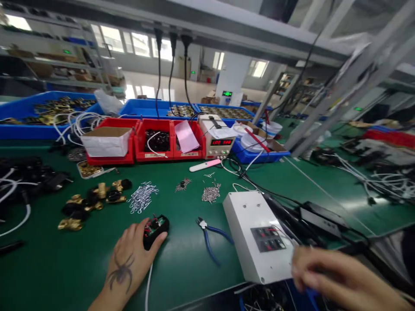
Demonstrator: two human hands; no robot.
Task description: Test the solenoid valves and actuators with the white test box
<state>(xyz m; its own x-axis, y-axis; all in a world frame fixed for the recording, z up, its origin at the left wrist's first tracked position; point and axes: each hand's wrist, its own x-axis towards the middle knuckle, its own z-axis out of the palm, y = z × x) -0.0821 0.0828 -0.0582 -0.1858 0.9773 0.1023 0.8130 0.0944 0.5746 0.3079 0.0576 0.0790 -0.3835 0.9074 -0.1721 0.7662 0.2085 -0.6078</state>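
Observation:
My left hand (136,255) is closed around a small black housing (165,223), its top open on a green circuit board with red wires. A white cable (148,285) runs from below this hand to the front of the bench. At the right, my right hand (320,268) is smeared by motion, its fingers curled beside a white box (243,237). Black and red terminals (268,239) sit on that box's top; a thin wire leads from them toward the hand. Whether the fingers hold anything is unclear. Blue-handled cutters (210,237) lie between the hands with their jaws apart.
Brass fittings (94,198), metal clips (142,196) and small screws (211,193) lie in piles on the green bench (181,280). Behind them stand red bins (154,155), a power supply (215,136) and blue trays (136,106). Cables and black adapters (320,220) crowd the right.

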